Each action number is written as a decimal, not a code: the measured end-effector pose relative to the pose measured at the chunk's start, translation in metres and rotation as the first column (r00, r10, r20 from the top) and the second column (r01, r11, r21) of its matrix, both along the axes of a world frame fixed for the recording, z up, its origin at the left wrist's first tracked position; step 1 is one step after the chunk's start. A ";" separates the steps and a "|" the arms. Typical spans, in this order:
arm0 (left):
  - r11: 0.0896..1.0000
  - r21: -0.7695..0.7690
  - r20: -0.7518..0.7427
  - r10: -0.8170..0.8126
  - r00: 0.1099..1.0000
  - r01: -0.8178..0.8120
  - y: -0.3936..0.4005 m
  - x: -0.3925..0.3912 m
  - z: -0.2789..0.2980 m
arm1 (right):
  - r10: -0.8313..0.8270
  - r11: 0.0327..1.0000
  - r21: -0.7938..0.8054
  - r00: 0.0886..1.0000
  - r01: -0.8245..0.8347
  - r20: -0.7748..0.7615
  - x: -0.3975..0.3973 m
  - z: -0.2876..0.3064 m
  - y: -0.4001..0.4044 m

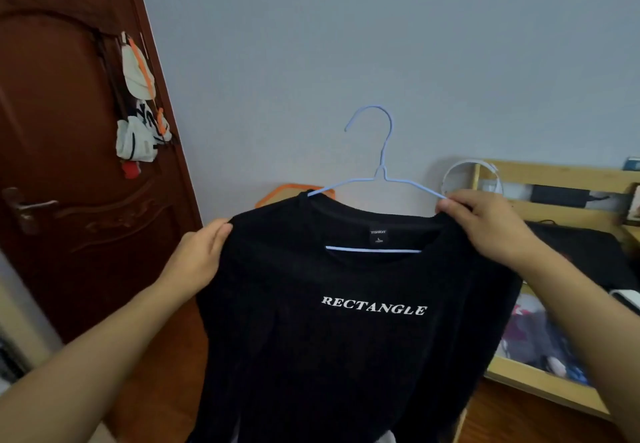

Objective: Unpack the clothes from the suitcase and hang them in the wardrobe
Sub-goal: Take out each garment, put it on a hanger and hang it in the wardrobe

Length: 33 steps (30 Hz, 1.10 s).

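Head view: the left hand (201, 255) has its fingers clamped on the black shirt's (346, 338) shoulder; the right hand (485, 224) pinches cloth and the blue hanger (381, 179) together. That shoulder looks half-seated and could slide off once released.

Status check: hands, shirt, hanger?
Left hand and right hand grip black RECTANGLE-print shirt shoulders. Light-blue wire hanger threaded through collar. Wardrobe not visible.
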<state>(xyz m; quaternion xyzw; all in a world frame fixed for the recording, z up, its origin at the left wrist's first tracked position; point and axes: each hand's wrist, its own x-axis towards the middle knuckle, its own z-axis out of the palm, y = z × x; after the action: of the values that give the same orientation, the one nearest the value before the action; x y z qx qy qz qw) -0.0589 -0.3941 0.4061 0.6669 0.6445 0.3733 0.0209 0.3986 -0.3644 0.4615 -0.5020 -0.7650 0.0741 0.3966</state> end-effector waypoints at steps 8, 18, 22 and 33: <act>0.963 0.214 -0.075 0.183 0.980 -0.163 0.004 0.021 0.044 | 0.107 0.994 -0.006 0.992 -0.107 -0.064 -0.036 0.000 0.002; 0.913 0.215 -0.392 -0.244 0.887 0.346 -0.001 0.071 0.034 | 0.099 0.994 -0.059 0.994 -0.096 0.040 -0.044 -0.017 -0.009; 0.909 0.243 -0.600 -0.133 0.789 0.338 -0.003 0.094 0.029 | -0.102 0.962 0.255 0.995 0.094 0.018 -0.059 -0.022 -0.016; 0.887 0.454 -0.442 0.143 0.885 0.083 -0.005 0.063 0.100 | -0.100 0.974 0.215 0.984 0.067 0.145 -0.055 0.007 0.008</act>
<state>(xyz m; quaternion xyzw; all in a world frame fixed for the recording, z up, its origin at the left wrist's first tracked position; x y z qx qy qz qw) 0.0037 -0.3991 0.5060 0.7118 0.5340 0.3452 -0.2982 0.3437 -0.3567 0.4680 -0.4937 -0.7751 -0.0625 0.3895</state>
